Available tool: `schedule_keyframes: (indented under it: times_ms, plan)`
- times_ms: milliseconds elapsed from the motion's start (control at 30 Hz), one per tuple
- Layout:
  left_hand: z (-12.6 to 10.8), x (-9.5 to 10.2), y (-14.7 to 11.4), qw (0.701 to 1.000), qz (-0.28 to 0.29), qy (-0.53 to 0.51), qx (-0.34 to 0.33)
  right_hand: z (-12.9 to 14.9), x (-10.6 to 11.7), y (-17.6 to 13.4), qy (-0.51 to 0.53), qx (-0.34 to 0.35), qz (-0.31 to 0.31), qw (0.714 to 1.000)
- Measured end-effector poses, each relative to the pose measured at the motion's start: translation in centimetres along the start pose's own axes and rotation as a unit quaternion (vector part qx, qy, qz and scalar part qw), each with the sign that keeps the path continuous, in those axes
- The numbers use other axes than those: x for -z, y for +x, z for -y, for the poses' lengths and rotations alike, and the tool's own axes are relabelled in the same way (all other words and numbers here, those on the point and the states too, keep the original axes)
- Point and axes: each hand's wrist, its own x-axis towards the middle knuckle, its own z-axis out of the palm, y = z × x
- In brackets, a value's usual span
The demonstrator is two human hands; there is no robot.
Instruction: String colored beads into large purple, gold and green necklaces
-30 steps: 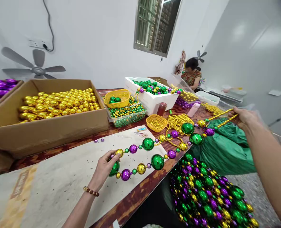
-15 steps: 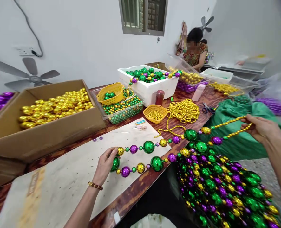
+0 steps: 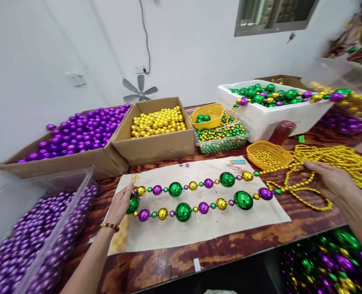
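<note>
Far left: a clear bin [image 3: 58, 228] full of purple balls stands at the table edge, and behind it a cardboard box of purple balls [image 3: 77, 136].
Left hand: the left hand [image 3: 119, 204], with a bead bracelet at the wrist, lies at the left end of the bead necklace [image 3: 196, 196]; its fingers are closed around the green ball at the bend of the loop.
Necklace: it lies flat on the pale sheet [image 3: 199, 224] in two rows, one above the other, of green, purple and gold balls, running from the left hand toward the right.
Behind the sheet: a cardboard box of gold balls [image 3: 156, 122], then a clear tub of small green and gold beads [image 3: 220, 139] with a yellow basket [image 3: 207, 114] resting on it.
Right of the sheet: a small yellow basket [image 3: 268, 153] with gold beads, and a white foam box [image 3: 275, 110] of mixed balls behind it.
Right hand: the right hand [image 3: 328, 179] rests palm down on the thin gold strands at the necklace's right end, beside the heap of gold bead strings [image 3: 337, 163]; if the fingers really pinch the strand, I cannot tell.
Below the table, right: a pile of finished necklaces [image 3: 331, 261], blurred.
</note>
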Motion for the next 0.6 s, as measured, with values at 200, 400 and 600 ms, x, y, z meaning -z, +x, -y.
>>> schedule_keyframes:
  times_ms: [200,400,600]
  plan:
    - [3.5,0.2,1.0,0.998,0.024,0.056,0.02,-4.4,-4.0,-0.2,-0.074,-0.065,0.036,0.994]
    - [4.6,-0.7,0.7,0.997,0.043,0.058,0.035,-6.4,-4.2,-1.7,-0.194,-0.059,0.056,0.978]
    - [5.3,-0.6,-0.4,0.999,0.03,0.024,0.034,-7.6,-2.7,-1.5,-0.304,-0.051,0.019,0.951]
